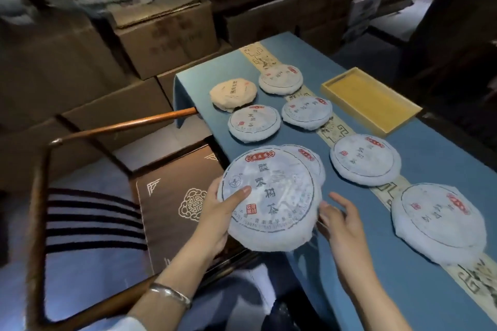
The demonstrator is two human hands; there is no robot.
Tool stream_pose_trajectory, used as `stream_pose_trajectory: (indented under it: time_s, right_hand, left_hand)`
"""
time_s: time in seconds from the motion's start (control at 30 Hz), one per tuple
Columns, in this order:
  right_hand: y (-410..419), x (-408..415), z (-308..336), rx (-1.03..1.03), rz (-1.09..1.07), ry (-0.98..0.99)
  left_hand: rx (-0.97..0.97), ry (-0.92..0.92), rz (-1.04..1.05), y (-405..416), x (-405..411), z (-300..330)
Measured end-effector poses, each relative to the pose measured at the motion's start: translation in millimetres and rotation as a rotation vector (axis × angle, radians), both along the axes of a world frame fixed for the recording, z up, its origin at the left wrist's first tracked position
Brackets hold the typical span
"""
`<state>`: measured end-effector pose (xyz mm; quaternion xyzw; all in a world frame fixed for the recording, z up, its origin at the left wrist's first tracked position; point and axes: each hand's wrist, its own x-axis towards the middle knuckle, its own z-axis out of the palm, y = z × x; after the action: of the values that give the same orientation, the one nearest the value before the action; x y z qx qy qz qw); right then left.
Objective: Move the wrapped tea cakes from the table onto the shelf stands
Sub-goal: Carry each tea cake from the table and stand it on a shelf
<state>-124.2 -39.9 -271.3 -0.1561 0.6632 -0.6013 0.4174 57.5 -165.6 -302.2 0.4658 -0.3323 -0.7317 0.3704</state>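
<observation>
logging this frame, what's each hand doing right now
Left hand: holds the lifted tea cake, thumb on top.
Right hand: open, fingers at the cake's right edge; whether they touch it cannot be told.

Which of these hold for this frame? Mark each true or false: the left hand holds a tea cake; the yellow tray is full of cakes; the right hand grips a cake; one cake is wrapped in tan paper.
1. The left hand holds a tea cake. True.
2. The yellow tray is full of cakes. False: no cake lies in it.
3. The right hand grips a cake. False: its fingers are open beside the held cake.
4. One cake is wrapped in tan paper. True.
</observation>
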Motion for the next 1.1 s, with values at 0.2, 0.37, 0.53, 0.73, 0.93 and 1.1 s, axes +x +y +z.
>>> stream_pose_trajectory:
  time_s: [0.2,0.37,0.53,0.73,0.93,1.1]
  right_hand:
    - [-19.9,125.6,44.9,-0.033,0.179,-0.125]
    - [-45.0,279.4,90.5,-0.174,0.452,-0.338]
    - [-71.5,427.0,119.3,-0.359,0.571,-0.319]
    - [-80.0,562.0,152.3,-0.534,0.735,-0.493]
    - [-103.9,655.8,183.1,-0.578,0.746,-0.466]
    - [-145.8,722.8,206.6,-0.649,0.705,-0.42]
  left_hand:
    - [-0.16,0.022,0.269,-6.8,133.5,41.9]
    - [-0.305,0.003,0.372,2.2,283.1,90.9]
    - [-0.503,-0.039,0.43,19.7,428.6,149.7]
    - [-0.648,-0.09,0.435,47.9,559.6,207.0]
    - [-0.674,-0.179,0.592,63.5,645.1,239.3]
    - [-0.683,-0.32,0.952,63.5,706.8,237.1]
